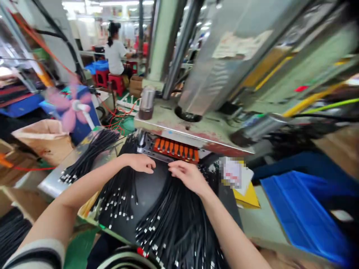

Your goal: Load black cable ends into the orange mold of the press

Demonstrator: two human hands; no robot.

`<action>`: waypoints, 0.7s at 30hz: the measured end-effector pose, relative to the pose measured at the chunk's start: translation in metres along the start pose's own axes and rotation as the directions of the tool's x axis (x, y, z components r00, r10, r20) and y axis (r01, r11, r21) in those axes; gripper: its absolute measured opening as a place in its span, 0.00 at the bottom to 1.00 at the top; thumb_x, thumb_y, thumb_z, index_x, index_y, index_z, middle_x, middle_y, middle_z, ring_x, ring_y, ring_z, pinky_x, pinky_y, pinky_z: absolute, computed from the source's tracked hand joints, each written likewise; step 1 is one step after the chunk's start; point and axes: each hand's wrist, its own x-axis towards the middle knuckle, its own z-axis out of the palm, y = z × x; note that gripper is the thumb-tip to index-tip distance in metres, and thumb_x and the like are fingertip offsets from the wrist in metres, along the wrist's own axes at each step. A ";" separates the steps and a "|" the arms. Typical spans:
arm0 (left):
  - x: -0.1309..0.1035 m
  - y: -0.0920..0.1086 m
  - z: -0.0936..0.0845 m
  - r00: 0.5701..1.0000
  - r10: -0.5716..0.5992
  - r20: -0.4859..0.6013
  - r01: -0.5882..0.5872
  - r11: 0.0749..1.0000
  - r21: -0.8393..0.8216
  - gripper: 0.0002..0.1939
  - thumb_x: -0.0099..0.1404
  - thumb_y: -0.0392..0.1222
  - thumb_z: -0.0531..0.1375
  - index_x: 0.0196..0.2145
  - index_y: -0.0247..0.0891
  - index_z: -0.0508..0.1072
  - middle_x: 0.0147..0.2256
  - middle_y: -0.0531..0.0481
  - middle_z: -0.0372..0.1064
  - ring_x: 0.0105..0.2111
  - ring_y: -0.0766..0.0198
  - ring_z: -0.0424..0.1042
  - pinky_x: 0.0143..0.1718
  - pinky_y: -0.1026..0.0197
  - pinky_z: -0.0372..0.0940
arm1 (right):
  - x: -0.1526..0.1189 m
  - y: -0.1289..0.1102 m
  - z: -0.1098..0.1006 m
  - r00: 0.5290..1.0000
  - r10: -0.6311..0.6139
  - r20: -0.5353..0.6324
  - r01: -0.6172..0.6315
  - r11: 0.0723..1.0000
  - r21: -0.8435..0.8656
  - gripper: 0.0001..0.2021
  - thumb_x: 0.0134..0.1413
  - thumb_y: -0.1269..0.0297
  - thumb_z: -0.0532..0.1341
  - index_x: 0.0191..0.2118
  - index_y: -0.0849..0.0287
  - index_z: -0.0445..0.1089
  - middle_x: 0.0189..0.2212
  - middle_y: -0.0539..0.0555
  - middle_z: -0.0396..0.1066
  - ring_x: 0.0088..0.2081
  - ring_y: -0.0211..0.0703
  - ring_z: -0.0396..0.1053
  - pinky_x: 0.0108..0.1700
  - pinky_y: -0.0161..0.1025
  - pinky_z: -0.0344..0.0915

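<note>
My left hand [143,163] hovers in front of the press with its fingers curled in; whatever it may hold is too small to tell. Beside it, my right hand [186,173] has thumb and fingers drawn together over the top of a large bundle of black cables [179,213] with silvery connector ends. Its fingertips hide anything between them. Just beyond both hands lies a metal mold [148,151] with an orange insert [176,149], which has several black pieces in a row. A second cable bundle [119,190] lies under my left forearm.
The press's heavy plate [193,130] overhangs the mold, with steel columns around it. Another cable bundle [89,157] lies left, near a pink fan [74,106]. Blue trays [303,213] and a yellow packet [246,198] are right. A person [114,52] sits far back.
</note>
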 end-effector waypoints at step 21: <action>-0.088 -0.051 -0.025 0.636 -0.395 -0.663 0.549 0.835 0.029 0.11 0.64 0.44 0.57 0.34 0.34 0.75 0.29 0.49 0.73 0.29 0.64 0.70 0.36 0.63 0.63 | -0.074 0.009 -0.050 0.918 0.372 -0.139 -0.297 0.411 -0.862 0.16 0.64 0.53 0.56 0.27 0.55 0.68 0.26 0.57 0.74 0.33 0.55 0.75 0.31 0.41 0.59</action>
